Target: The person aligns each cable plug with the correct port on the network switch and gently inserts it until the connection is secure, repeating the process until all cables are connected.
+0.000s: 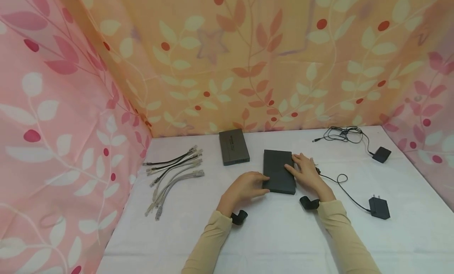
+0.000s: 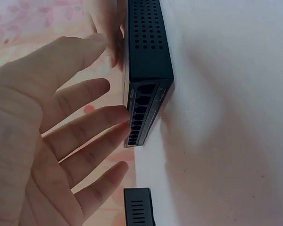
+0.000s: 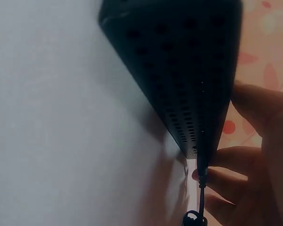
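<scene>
A black network switch point(image 1: 278, 175) lies flat on the white table. My left hand point(image 1: 246, 186) is at its left edge with fingers spread, fingertips close by the side; the left wrist view shows a row of ports point(image 2: 142, 113) near them. On the opposite side, my right hand point(image 1: 306, 172) has its thumb over the top and fingers at the far right corner. In the right wrist view, a black power plug point(image 3: 202, 169) is at the far end of the switch's perforated side, fingertips beside it. Its cord leads to a black power adapter point(image 1: 379, 208).
Behind and left stands a second, grey-brown switch point(image 1: 234, 147). Several grey and black network cables point(image 1: 177, 175) lie at the left. Another power adapter point(image 1: 381, 154) with a coiled cord point(image 1: 344, 134) is at the back right. Patterned cloth point(image 1: 248, 61) encloses the table's back and sides.
</scene>
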Available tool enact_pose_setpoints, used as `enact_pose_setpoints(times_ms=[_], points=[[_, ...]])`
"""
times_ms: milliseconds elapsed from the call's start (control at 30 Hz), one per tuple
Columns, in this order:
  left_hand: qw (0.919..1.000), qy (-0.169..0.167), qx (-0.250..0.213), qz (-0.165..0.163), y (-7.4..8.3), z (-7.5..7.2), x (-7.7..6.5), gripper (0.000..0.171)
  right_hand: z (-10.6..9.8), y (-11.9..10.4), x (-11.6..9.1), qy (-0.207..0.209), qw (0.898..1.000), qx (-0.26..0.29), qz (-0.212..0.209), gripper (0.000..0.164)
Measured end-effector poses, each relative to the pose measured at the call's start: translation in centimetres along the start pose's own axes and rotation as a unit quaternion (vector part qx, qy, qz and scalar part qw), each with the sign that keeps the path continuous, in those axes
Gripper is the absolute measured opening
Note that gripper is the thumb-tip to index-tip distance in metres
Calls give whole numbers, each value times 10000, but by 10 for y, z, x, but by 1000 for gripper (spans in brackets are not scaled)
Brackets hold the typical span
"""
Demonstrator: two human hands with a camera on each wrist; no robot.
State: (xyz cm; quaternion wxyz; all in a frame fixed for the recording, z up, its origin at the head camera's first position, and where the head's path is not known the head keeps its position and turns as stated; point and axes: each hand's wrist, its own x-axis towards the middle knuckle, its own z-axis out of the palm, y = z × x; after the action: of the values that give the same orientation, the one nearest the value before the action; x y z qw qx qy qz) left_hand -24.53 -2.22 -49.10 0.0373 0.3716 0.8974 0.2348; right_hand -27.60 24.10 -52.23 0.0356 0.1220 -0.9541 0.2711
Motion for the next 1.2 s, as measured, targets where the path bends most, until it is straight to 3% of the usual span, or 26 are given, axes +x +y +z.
enact_pose_setpoints(times_ms=[367, 633, 933, 1200], points=[[9987, -58, 410, 312, 4, 6, -2, 39, 0, 6, 3, -465, 9986, -227, -95, 81], [9968, -333, 525, 501, 8, 12, -5, 46, -4, 11, 9, -760, 9964, -352, -152, 82], [9926, -592, 993, 366, 17, 17, -3, 54, -5, 16, 16, -875, 9951, -334, -307, 81], [9923, -725, 924, 402, 25, 20, -2, 56, -6, 18, 21, -889, 9945, -348, -427, 79]])
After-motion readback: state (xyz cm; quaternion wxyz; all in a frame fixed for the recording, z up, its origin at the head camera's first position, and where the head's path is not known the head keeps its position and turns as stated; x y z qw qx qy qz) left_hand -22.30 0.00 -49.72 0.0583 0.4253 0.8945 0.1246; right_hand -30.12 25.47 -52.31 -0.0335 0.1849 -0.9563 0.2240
